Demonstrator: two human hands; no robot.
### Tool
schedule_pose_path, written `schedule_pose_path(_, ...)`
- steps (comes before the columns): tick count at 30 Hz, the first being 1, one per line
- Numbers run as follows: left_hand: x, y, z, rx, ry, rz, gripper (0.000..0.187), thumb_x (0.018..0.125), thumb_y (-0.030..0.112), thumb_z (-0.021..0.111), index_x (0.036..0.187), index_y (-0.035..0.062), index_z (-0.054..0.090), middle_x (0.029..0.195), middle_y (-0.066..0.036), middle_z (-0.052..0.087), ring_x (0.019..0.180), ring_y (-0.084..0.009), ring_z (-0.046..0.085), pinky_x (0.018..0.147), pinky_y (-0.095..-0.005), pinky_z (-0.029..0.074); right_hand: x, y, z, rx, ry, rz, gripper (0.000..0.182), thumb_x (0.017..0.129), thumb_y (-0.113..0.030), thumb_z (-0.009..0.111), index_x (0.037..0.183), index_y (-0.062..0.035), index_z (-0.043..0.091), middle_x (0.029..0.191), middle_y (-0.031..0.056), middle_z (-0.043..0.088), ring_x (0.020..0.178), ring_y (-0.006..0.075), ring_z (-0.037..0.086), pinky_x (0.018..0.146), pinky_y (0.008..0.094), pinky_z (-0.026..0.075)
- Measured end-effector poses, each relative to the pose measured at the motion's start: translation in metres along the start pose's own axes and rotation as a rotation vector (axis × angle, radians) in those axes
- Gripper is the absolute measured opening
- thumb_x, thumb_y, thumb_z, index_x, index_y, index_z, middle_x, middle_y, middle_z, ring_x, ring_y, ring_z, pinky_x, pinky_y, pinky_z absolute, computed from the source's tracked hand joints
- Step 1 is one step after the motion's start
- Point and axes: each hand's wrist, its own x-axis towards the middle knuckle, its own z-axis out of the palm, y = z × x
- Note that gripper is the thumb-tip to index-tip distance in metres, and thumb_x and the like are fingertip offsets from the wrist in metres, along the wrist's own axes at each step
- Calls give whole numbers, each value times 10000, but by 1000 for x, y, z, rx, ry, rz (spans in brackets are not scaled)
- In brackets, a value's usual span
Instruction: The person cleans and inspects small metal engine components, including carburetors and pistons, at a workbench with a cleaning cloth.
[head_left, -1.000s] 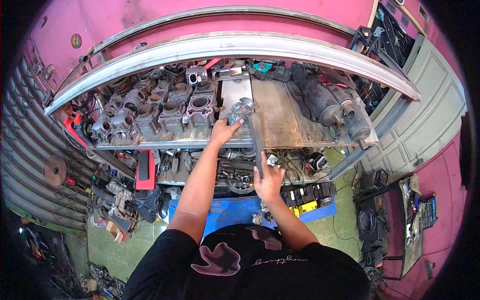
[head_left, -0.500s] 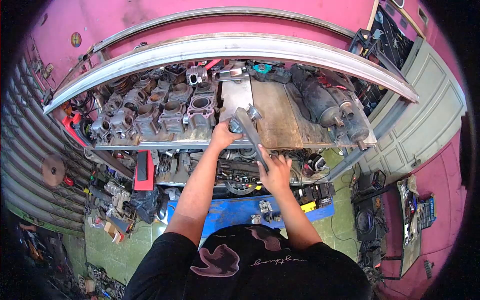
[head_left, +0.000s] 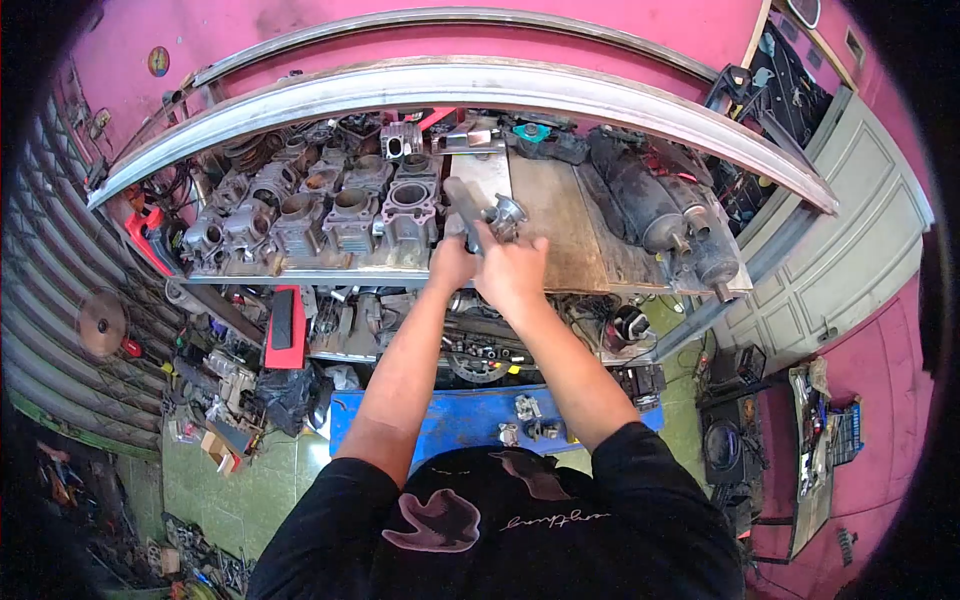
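Both of my hands are over the front part of the workbench shelf. With its fingers curled, my left hand (head_left: 453, 265) grips a small silvery metal part (head_left: 505, 214) that has a round flange, partly hidden behind the tool and fingers. My right hand (head_left: 512, 272) is closed around a long, flat grey tool (head_left: 465, 205), which slants up and left across the part. Its exact kind I cannot make out. Just left of my hands stands an engine cylinder block (head_left: 408, 205) with an open bore.
Rows of used cylinder blocks (head_left: 298, 228) fill the shelf's left side. Dark exhaust mufflers (head_left: 645, 205) lie at its right. A metal rail (head_left: 460, 82) crosses in front at the top. Below, a blue bench (head_left: 400, 418) carries small metal parts (head_left: 527, 407).
My right hand has moved up and left, close to my left hand. The grey tool has shifted up and left with it, and the flanged part shows more on the right.
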Motion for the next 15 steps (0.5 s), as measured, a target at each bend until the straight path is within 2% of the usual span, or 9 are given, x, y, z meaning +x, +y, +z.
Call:
schedule_pose_path(3, -2, 19, -14, 6, -46, 40, 580, 678, 457, 848, 1023, 5, 738, 913, -245, 728, 893, -406, 713, 813, -484, 559, -41, 11, -38, 3, -109, 120, 517, 858, -287, 702, 1365, -214, 632, 808, 134, 743, 751, 311, 714, 853, 455, 426)
schedule_pose_path(5, 4, 8, -8, 4, -71, 18, 593, 692, 502, 831, 995, 0, 745, 902, -246, 728, 887, -402, 717, 808, -474, 560, -80, 37, -34, 102, 224, -3, 554, 857, -274, 724, 1394, -200, 611, 838, 158, 740, 754, 326, 712, 896, 442, 423)
schedule_pose_path(6, 7, 4, -6, 3, -97, -4, 614, 707, 546, 815, 968, -6, 752, 891, -247, 728, 881, -398, 720, 802, -464, 562, -98, 46, -37, 104, 223, -2, 554, 857, -274, 724, 1394, -200, 611, 838, 158, 740, 754, 326, 712, 896, 442, 423)
schedule_pose_path(8, 7, 17, -13, 7, -96, -87, 646, 725, 598, 783, 929, -14, 751, 861, -251, 725, 874, -399, 722, 801, -460, 560, -131, 61, -44, 256, -33, 341, 601, 879, -246, 721, 1454, -227, 547, 902, 153, 746, 886, 327, 712, 900, 443, 415)
schedule_pose_path(10, 8, 28, -13, 6, -94, -157, 688, 742, 650, 751, 890, -22, 750, 832, -254, 721, 867, -400, 723, 800, -455, 559, -142, 72, -48, 397, -39, 466, 602, 893, -251, 709, 1468, -226, 532, 915, 154, 742, 902, 325, 705, 894, 437, 415)
schedule_pose_path(11, 11, 29, -13, -34, -94, -242, 735, 754, 690, 719, 847, -39, 741, 795, -251, 716, 814, -381, 728, 768, -446, 561, -143, 77, -49, 543, -39, 585, 603, 907, -256, 696, 1482, -224, 517, 928, 154, 738, 918, 323, 697, 888, 430, 415)
schedule_pose_path(12, 13, 30, -11, -70, -96, -329, 788, 766, 730, 686, 803, -55, 733, 758, -248, 711, 761, -363, 733, 736, -437, 563, -142, 79, -47, 542, -33, 588, 603, 907, -256, 696, 1482, -224, 517, 928, 154, 738, 918, 323, 697, 888, 430, 415)
schedule_pose_path(13, 10, 43, -13, -155, -74, -434, 823, 806, 749, 641, 768, -70, 706, 663, -189, 678, 583, -287, 689, 583, -415, 538, -139, 79, -45, 584, 4, 583, 593, 918, -258, 685, 1484, -220, 514, 932, 161, 732, 915, 321, 690, 888, 423, 411)
schedule_pose_path(15, 11, 50, -11, -262, -60, -492, 824, 828, 752, 615, 764, -66, 692, 628, -157, 648, 518, -253, 639, 514, -395, 495, -128, 74, -39, 563, 96, 508, 591, 935, -267, 666, 1497, -206, 496, 913, 187, 717, 905, 320, 674, 892, 407, 404)
